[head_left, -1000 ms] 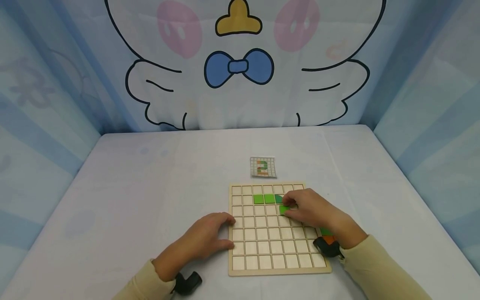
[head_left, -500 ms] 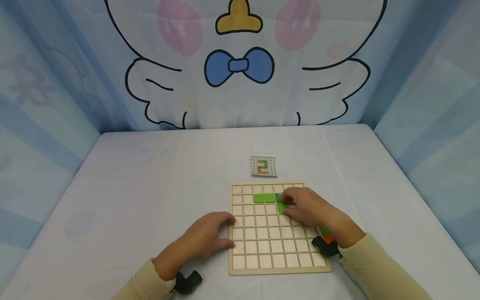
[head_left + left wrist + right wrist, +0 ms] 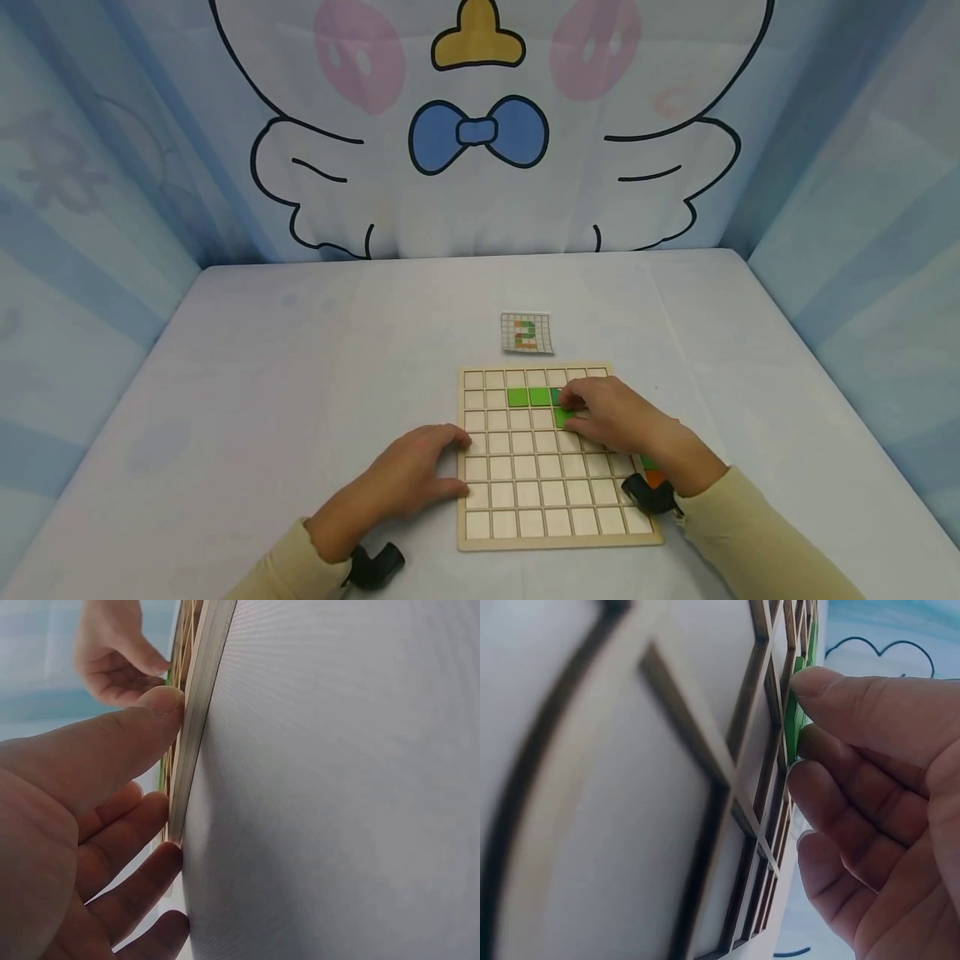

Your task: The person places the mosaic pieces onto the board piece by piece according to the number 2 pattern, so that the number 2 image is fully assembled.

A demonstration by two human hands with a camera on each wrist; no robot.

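My right hand [image 3: 626,417] pinches a light green square tile [image 3: 562,418] at the upper right of the wooden grid board [image 3: 560,542]. In the right wrist view this tile [image 3: 793,727] stands at a slant against the grid bars, thumb and fingertips on it. Two light green tiles [image 3: 528,397] and a dark green piece [image 3: 555,397] lie in the row above; fingers partly cover the dark one. My left hand [image 3: 408,471] touches the board's left edge, thumb and fingers spread apart. In the left wrist view its fingertips [image 3: 169,859] meet the edge and cloth.
Behind the board lies a small pattern card [image 3: 527,333] with a green and orange figure on a grid. A green tile [image 3: 648,462] and an orange tile [image 3: 655,479] show beside the board, partly hidden by the right wrist. White cloth [image 3: 300,375] covers the table.
My right hand has shifted slightly left with the light green tile, which sits nearer the cell below the dark green piece. The left hand and board have stayed put.
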